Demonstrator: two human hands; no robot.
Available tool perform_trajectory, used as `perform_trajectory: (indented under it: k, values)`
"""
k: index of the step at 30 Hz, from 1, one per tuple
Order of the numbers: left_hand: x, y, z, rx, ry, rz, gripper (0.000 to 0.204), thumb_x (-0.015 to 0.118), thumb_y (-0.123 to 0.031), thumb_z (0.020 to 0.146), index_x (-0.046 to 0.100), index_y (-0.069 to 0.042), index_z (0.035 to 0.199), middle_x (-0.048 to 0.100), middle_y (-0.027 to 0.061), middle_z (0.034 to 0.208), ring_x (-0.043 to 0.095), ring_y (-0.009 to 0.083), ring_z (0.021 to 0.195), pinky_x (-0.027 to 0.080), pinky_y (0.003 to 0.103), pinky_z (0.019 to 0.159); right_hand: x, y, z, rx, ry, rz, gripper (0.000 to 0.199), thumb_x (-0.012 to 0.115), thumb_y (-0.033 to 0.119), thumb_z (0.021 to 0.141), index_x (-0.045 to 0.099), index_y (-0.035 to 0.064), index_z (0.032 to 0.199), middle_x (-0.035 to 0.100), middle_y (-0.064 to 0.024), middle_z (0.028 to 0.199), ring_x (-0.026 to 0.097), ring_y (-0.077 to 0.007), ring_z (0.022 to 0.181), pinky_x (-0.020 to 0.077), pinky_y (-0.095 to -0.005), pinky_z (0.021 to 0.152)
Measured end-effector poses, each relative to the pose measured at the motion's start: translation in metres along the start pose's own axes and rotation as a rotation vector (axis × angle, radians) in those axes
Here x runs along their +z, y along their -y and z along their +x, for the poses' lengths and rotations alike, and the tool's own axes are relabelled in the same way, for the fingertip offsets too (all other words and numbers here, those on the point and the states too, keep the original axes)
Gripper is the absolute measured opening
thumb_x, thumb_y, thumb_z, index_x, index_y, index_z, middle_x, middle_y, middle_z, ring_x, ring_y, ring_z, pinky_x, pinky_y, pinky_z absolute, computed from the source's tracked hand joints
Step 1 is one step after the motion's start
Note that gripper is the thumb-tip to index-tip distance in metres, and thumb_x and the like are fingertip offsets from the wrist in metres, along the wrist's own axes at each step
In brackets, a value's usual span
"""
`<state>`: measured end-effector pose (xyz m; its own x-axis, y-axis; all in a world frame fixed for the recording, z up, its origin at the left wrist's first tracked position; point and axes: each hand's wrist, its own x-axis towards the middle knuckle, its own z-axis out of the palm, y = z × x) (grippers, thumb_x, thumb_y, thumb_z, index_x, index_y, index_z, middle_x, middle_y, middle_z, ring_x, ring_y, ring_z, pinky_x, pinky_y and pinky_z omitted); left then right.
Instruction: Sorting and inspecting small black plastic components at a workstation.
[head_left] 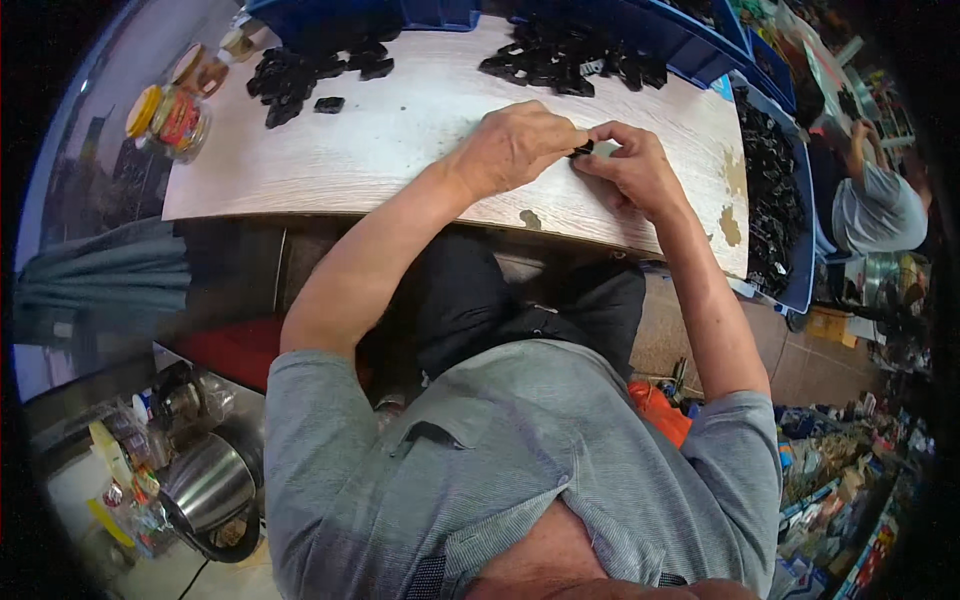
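Over the pale wood-grain table (pixel 390 150), my left hand (pixel 515 145) and my right hand (pixel 635 168) meet at a small black plastic part (pixel 583 148). Both hands are closed on it, thumbs and forefingers pinching from either side. Its exact shape is mostly covered by my fingers. Beyond my hands lies a heap of similar black parts (pixel 555 65). Another heap of black parts (pixel 290 82) spreads at the far left, with one loose black part (pixel 329 104) just apart from it.
Blue bins (pixel 670 45) line the table's far edge. A blue crate of black parts (pixel 770 190) stands along the right side. A yellow-lidded jar (pixel 170 122) is at the left end. At lower left is a steel kettle (pixel 210 483); another person (pixel 880 200) sits at far right.
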<state>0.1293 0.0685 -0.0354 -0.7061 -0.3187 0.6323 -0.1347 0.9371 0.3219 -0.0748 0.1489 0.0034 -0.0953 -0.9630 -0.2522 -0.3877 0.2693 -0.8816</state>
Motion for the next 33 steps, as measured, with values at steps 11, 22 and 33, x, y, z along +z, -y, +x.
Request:
perform_trajectory:
  k: [11, 22, 33]
  values:
    - [-0.007, -0.033, -0.010, -0.107, 0.054, 0.233, 0.040, 0.061, 0.000, 0.088, 0.065, -0.011, 0.127, 0.070, 0.0036, 0.124, 0.066, 0.0255, 0.107, 0.051, 0.039, 0.088, 0.002, 0.006, -0.002, -0.033, 0.015, -0.104, 0.040, 0.083, 0.021, 0.079, 0.071, 0.0049, 0.114, 0.055, 0.0001, 0.057, 0.049, -0.0103, 0.038, 0.0335, -0.0275, 0.037]
    - [-0.005, -0.049, -0.021, -0.149, -0.100, 0.376, 0.035, 0.060, -0.011, 0.086, 0.066, -0.015, 0.121, 0.067, -0.0022, 0.100, 0.066, 0.0190, 0.089, 0.048, 0.037, 0.073, 0.007, 0.013, 0.000, -0.077, 0.040, -0.204, 0.040, 0.084, 0.022, 0.078, 0.073, 0.0056, 0.113, 0.057, -0.0006, 0.058, 0.051, -0.0100, 0.041, 0.0372, -0.0277, 0.038]
    - [-0.010, -0.072, -0.031, -0.305, -0.020, 0.382, 0.046, 0.064, -0.005, 0.085, 0.062, -0.010, 0.130, 0.069, 0.0019, 0.117, 0.066, 0.0202, 0.104, 0.049, 0.036, 0.085, 0.010, 0.018, -0.004, -0.037, 0.099, -0.220, 0.043, 0.086, 0.020, 0.075, 0.074, 0.0045, 0.113, 0.059, -0.0026, 0.059, 0.053, -0.0118, 0.043, 0.0370, -0.0321, 0.039]
